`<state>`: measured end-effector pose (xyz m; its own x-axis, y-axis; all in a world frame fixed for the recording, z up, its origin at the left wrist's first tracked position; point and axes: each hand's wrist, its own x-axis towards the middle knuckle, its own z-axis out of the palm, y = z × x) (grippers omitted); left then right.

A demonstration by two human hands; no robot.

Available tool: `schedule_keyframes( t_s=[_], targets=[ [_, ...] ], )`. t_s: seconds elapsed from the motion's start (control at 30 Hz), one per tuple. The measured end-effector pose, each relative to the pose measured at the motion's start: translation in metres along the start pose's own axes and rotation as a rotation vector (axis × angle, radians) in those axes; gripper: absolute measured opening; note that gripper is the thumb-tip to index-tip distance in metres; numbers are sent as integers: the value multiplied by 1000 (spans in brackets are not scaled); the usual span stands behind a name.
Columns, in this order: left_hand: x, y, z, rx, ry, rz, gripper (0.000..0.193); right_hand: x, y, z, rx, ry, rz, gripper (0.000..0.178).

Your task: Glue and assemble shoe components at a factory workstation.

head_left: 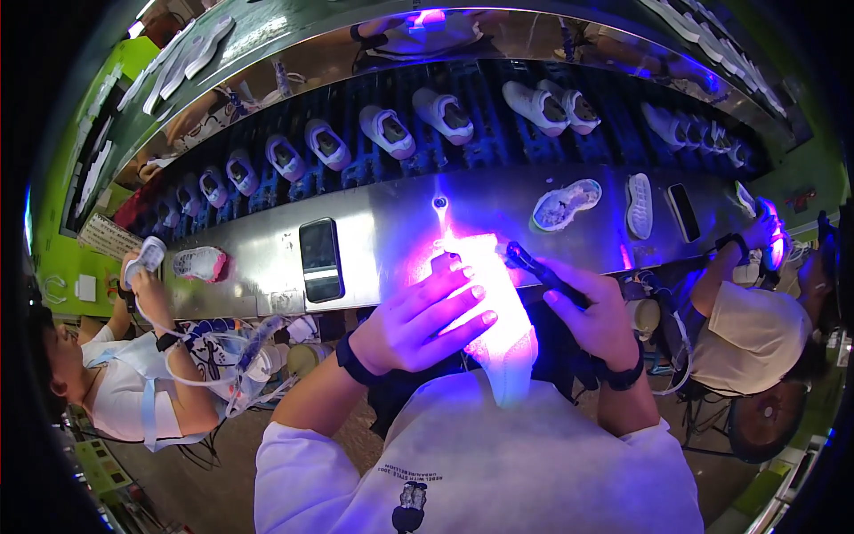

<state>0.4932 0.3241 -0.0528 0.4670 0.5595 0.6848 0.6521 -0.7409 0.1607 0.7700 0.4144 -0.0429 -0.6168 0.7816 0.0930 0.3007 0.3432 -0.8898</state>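
A light-coloured shoe (504, 334) is tilted in front of my chest, washed out by a strong violet-white glare. My left hand (427, 322) grips its left side, with fingers laid across it. In my right hand (592, 311) is a slim black handheld tool (550, 278), pointing toward the upper part of the shoe. The glare hides the tool's exact kind and whether its tip touches the shoe. Beyond the shoe, a small round lamp-like fitting (439, 203) stands at the bench.
A metal bench (374, 209) bears a phone (321, 260), a shoe sole (567, 205) and another sole (639, 206). Behind it, a dark conveyor (347, 182) carries a row of shoes (388, 132). One co-worker (147, 378) sits at left, another (747, 338) at right.
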Motion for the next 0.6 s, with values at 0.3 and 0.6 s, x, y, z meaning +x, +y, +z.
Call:
schedule_keyframes(
  t_s=[0.3,0.6],
  targets=[
    [5,-9,25,35,-89,-45,36,-37,26,-19,314,-137,261,45],
    [14,-4,45,1,-157,-126,43,-40,41,-31,359,-108,352,41]
  ],
)
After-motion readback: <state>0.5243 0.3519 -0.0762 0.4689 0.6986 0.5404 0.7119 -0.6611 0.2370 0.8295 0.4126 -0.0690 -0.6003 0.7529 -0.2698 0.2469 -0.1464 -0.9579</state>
